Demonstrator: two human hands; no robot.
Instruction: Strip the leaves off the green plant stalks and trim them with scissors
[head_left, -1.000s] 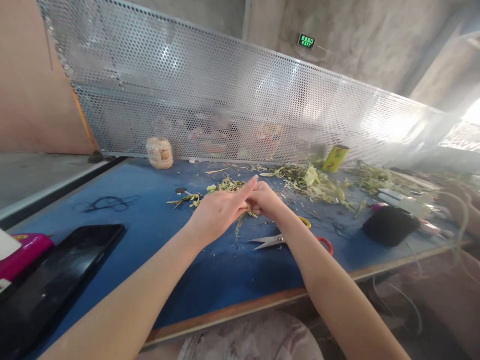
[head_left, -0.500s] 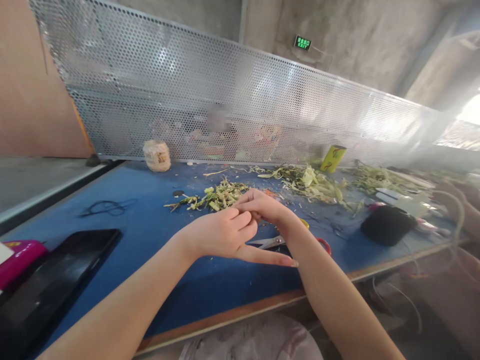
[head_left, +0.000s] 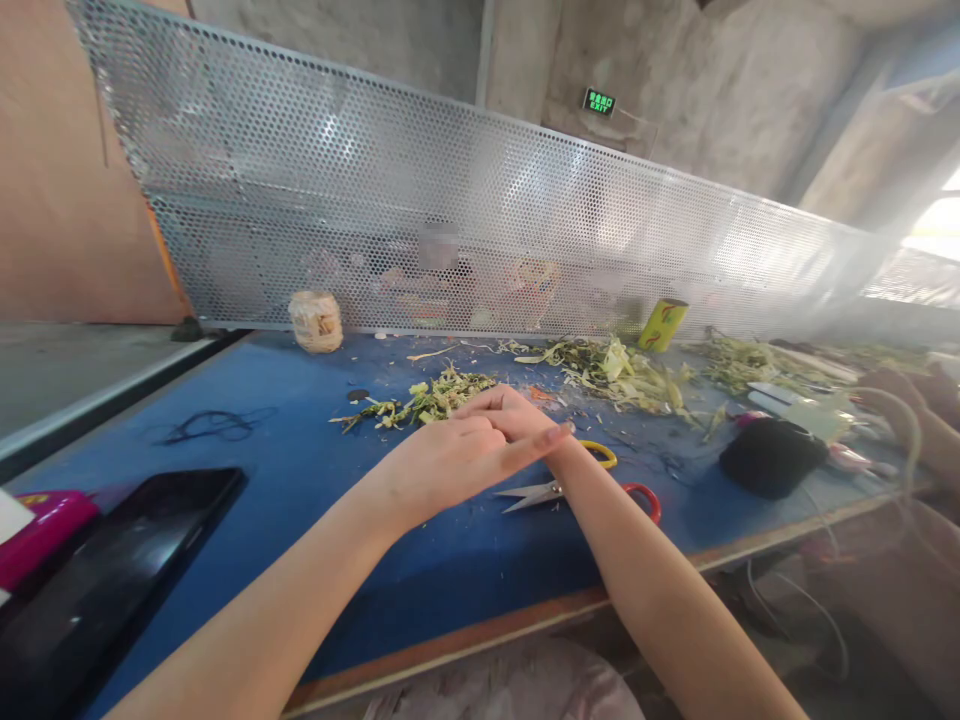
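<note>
head view: the left hand (head_left: 442,465) overlaps the right hand (head_left: 504,406) just beyond the scissors (head_left: 534,495), one left digit (head_left: 531,450) stretched toward the right wrist. the other visible fingers are curled; whether they grasp anything cannot be told, their tips being hidden. plant scraps (head_left: 433,400) lie farther beyond the scissors, close to the hands. the scissors rest, blades parted, on the blue table (head_left: 450,590), partly behind the right forearm (head_left: 641,560); a phone (head_left: 120,560) lies well left of them.

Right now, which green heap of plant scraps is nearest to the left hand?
The leftmost heap of green plant scraps, just beyond the left hand; the other heaps lie farther right.
</note>
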